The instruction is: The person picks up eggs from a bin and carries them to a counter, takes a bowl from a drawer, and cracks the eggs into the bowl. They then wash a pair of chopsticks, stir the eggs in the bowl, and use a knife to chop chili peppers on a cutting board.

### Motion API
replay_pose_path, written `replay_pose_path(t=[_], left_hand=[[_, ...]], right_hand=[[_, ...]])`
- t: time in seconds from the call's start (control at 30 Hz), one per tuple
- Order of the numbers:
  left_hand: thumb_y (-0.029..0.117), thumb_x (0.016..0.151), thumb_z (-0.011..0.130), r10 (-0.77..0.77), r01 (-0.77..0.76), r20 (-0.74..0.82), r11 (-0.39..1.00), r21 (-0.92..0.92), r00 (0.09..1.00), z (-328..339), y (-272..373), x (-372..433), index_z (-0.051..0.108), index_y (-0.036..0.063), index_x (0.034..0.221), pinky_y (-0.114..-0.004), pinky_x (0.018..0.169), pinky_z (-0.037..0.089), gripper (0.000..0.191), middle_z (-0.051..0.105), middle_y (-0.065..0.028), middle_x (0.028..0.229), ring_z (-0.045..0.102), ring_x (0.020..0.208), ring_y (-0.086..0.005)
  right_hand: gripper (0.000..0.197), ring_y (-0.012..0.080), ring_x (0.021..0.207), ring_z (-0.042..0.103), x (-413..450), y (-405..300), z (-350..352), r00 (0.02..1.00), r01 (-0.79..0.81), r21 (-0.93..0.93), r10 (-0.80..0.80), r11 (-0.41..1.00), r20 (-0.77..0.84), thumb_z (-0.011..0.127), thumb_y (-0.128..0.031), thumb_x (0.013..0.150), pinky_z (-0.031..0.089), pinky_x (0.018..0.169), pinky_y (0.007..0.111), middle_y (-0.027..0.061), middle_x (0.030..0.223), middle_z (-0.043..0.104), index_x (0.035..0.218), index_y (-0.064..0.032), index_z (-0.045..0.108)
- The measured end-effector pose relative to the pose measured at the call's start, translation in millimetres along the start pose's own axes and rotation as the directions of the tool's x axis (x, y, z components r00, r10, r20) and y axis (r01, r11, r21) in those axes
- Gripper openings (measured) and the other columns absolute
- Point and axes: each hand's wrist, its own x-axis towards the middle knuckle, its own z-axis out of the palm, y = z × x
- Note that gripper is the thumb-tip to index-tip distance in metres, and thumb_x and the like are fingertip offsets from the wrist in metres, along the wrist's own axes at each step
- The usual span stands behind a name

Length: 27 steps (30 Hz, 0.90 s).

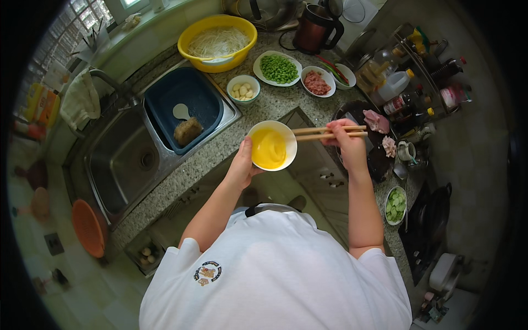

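Note:
My left hand (242,165) holds a white bowl (292,145) by its left side. Yellow beaten egg (269,148) lies in the bowl, with swirl marks on its surface. A pair of wooden chopsticks (326,135) is gripped in my right hand (348,142); their left ends reach the bowl's right rim. Beyond the bowl, on the granite counter, stand a small bowl of peeled garlic cloves (243,90), a plate of chopped green vegetable (278,69), a bowl of minced meat (317,82) and a bowl with red and green chillies (336,70).
A steel sink (123,152) with a dark blue basin (185,80) is at the left. A yellow basin of pale noodle-like strands (216,45) and an electric kettle (315,29) stand behind. At the right are a round board (373,159) with raw meat, bottles (392,86) and sliced cucumber (396,205).

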Motion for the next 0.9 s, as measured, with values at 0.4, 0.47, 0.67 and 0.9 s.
replay_pose_path(t=[0.4,0.47,0.67,0.9], left_hand=[[0.059,0.086,0.029,0.005,-0.005,-0.008,1.0,-0.005,1.0,11,9,-4,0.035,0.0107,0.128,-0.048,0.09,0.041,0.064,0.046,-0.0093,0.125,0.049,0.112,-0.0254],[0.059,0.086,0.028,-0.021,0.021,-0.002,1.0,0.017,1.0,12,12,-5,0.034,0.0112,0.128,-0.048,0.09,0.041,0.064,0.046,-0.0091,0.125,0.048,0.112,-0.0253],[0.057,0.087,0.025,-0.107,0.104,0.057,0.993,0.053,0.993,14,19,-4,0.034,0.0124,0.129,-0.047,0.09,0.041,0.062,0.046,-0.0089,0.125,0.047,0.114,-0.0248],[0.056,0.088,0.026,-0.097,0.097,0.024,0.995,0.025,0.995,18,17,-5,0.033,0.0114,0.13,-0.046,0.091,0.041,0.061,0.046,-0.0087,0.125,0.047,0.114,-0.0242]], right_hand=[[0.015,0.0138,0.061,0.06,27,-15,-1,0.984,-0.119,0.011,0.116,0.993,0.135,0.059,-0.016,0.082,0.051,0.052,0.024,0.0073,0.07,0.06,0.078,-0.0012,0.057],[0.017,0.0134,0.06,0.06,33,-20,1,0.948,-0.192,-0.07,0.204,0.979,0.244,0.058,-0.018,0.082,0.051,0.052,0.024,0.0074,0.071,0.06,0.079,-0.0012,0.058],[0.019,0.0131,0.061,0.06,54,-31,3,0.94,-0.134,-0.148,0.173,0.98,0.295,0.058,-0.021,0.082,0.052,0.055,0.025,0.0062,0.074,0.059,0.082,-0.0022,0.058],[0.018,0.0124,0.057,0.059,47,-54,20,0.916,-0.156,-0.246,0.233,0.957,0.326,0.06,-0.018,0.08,0.05,0.054,0.022,0.0058,0.066,0.06,0.075,-0.0008,0.06]])
